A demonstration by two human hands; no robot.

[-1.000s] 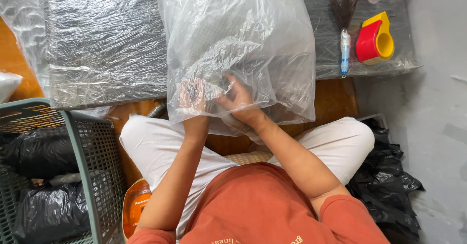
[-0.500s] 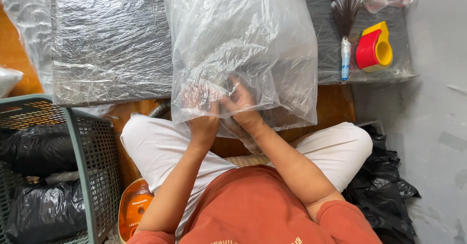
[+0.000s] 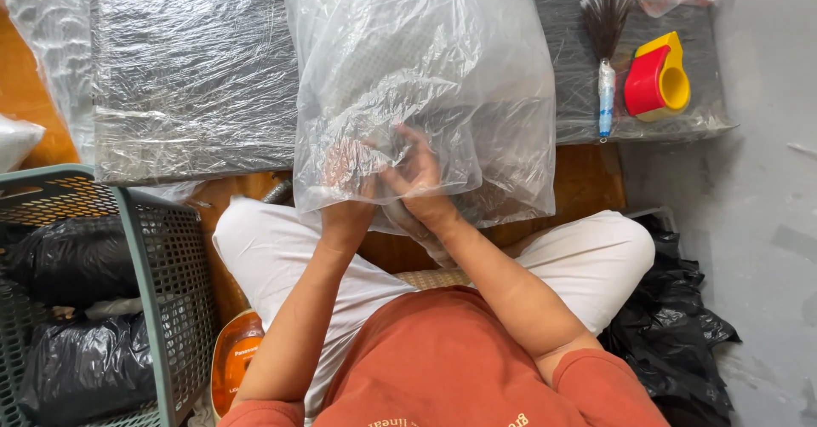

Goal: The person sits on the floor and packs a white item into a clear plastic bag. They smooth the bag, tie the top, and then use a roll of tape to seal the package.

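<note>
Nearest, at the left, a green mesh basket (image 3: 162, 282) held black plastic bags (image 3: 72, 261); more black bags (image 3: 672, 325) lay at the right. Both hands worked at the mouth of a large clear plastic bag (image 3: 425, 78) over the lap, apparently to keep it gathered; the left hand (image 3: 345, 176) was inside the film, fingers curled on it; the right hand (image 3: 417, 176) pinched the edge. Farther right lay a brush (image 3: 606, 18) and a red-and-yellow tape dispenser (image 3: 654, 76); what the bag held could not be told.

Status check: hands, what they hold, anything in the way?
Left hand inside clear plastic bag, gripping. Right hand pinching bag's mouth. Nothing blocking; green basket beside.
</note>
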